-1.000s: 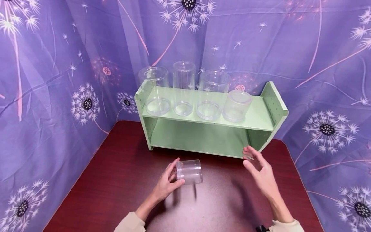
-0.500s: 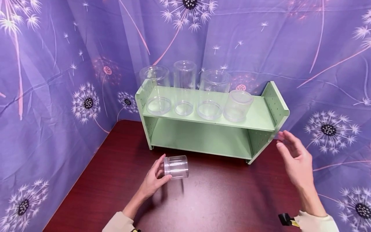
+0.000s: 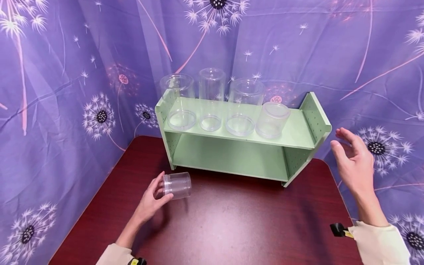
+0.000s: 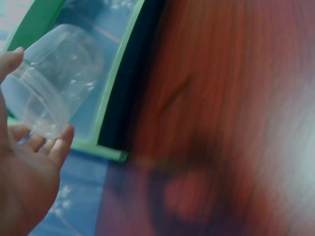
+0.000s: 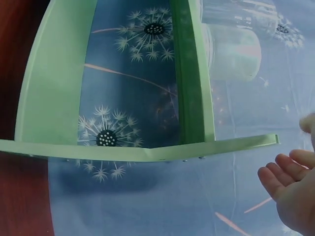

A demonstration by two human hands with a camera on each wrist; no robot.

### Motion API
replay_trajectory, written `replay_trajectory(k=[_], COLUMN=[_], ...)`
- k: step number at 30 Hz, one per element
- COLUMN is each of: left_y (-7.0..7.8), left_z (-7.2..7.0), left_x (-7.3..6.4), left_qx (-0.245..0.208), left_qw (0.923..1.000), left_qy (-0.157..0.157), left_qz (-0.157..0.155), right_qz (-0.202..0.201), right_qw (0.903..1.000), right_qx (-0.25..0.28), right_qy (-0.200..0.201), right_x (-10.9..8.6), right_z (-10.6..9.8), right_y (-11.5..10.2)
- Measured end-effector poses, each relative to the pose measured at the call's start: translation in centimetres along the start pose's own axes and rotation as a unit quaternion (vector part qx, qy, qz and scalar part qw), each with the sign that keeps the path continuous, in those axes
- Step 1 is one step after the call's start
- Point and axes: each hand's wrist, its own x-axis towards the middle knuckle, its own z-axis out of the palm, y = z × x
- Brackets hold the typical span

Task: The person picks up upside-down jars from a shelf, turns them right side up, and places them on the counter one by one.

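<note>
My left hand [image 3: 148, 203] grips a short clear plastic jar [image 3: 179, 185] by its threaded rim, thumb on the near side and fingers on the far side. The jar lies sideways in the grasp, above the table, its base pointing right. In the left wrist view the same jar [image 4: 64, 73] shows nothing inside, and its mouth faces the palm. Off the right end of the green shelf [image 3: 232, 154], my right hand [image 3: 357, 162] is raised with loosely bent fingers and holds nothing. On the shelf's top board, closest to that hand, stands a short clear jar [image 3: 272, 120].
Three taller clear containers stand in a row left of the short jar: a wide one [image 3: 177, 103], a narrow one [image 3: 211, 99] and another wide one [image 3: 244, 106]. The shelf's raised end panel [image 3: 314, 119] faces my right hand. Dark red table [image 3: 232, 221]; purple curtain [image 3: 281, 22] behind.
My left hand has carried the jar leftward and slightly farther from me. My right hand has moved right and up, from in front of the shelf to beyond its right end.
</note>
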Motion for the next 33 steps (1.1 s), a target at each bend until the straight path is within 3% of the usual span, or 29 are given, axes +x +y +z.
replay_trajectory(k=[5, 13, 21, 33], left_y=[0.5, 1.3, 1.8, 3.5], left_z=[-2.4, -5.2, -6.5, -7.8], left_x=[0.3, 0.9, 1.4, 2.7], left_qx=[0.094, 0.178, 0.23, 0.294], left_qw=[0.9954, 0.983, 0.972, 0.9544], left_qy=[-0.009, -0.022, -0.02, -0.043], left_qz=[-0.018, -0.041, -0.041, -0.029], right_qz=[-0.052, -0.094, -0.143, -0.159], right_qw=[0.9983, 0.9943, 0.9863, 0.9814], right_qx=[-0.025, -0.051, -0.082, -0.108], right_qy=[-0.001, 0.001, 0.003, -0.002], right_x=[1.6, 3.0, 3.4, 3.5], right_z=[1.0, 2.1, 3.0, 3.2], right_y=[0.1, 0.1, 1.1, 1.6])
